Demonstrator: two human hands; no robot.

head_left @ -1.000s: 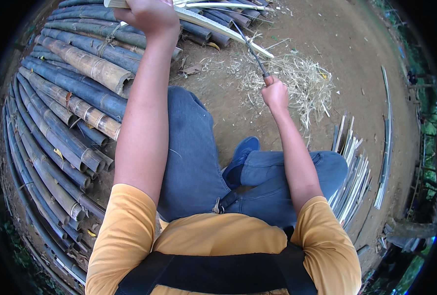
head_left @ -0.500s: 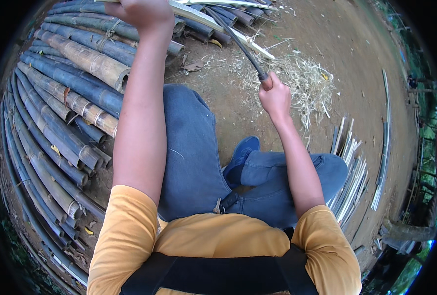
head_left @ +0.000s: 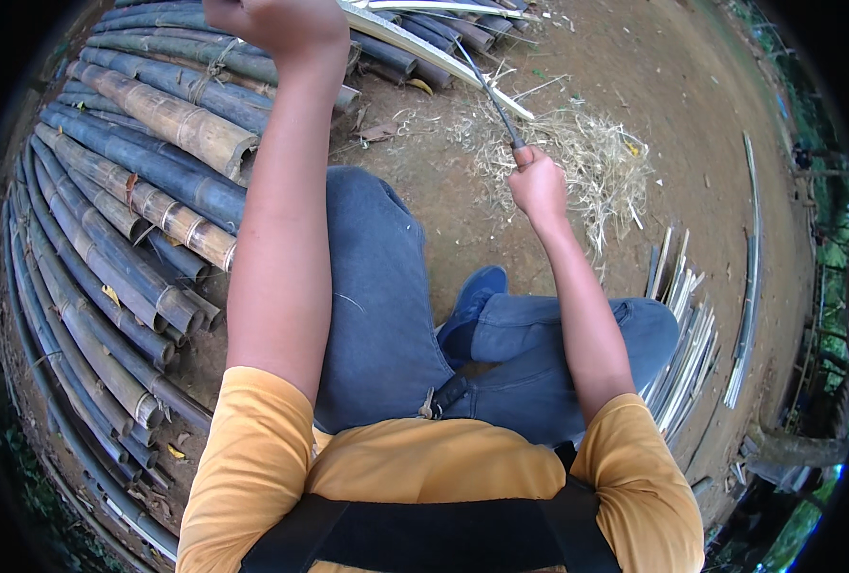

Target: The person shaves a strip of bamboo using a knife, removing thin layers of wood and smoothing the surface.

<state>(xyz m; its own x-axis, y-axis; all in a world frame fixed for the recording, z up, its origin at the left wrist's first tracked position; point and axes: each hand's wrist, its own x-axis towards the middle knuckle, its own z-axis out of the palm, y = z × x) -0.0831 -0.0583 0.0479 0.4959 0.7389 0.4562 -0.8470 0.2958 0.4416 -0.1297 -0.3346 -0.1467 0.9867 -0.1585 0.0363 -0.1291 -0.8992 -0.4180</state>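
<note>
At the top edge, my left hand (head_left: 286,27) is closed, its fingers partly cut off by the frame. A pale split bamboo strip (head_left: 434,55) runs out from it, slanting down to the right. My right hand (head_left: 539,189) is wrapped round the wooden handle of a knife (head_left: 501,115) with a long, narrow, dark blade. That blade points up and left, crossing the strip near its lower end. Whether the edge touches the strip, I cannot tell. Curly pale shavings (head_left: 601,158) lie on the ground beside my right hand.
Stacked bamboo poles (head_left: 157,100) fill the left side, close to my left arm and leg. A bundle of thin strips (head_left: 682,363) lies by my bent right knee (head_left: 649,334). Farther right, long strips (head_left: 751,277) rest on the brown dirt ground (head_left: 691,124).
The knife blade has swung, and its visible tip now sits lower and farther right. My left hand has shifted slightly right. My right hand has moved only a little.
</note>
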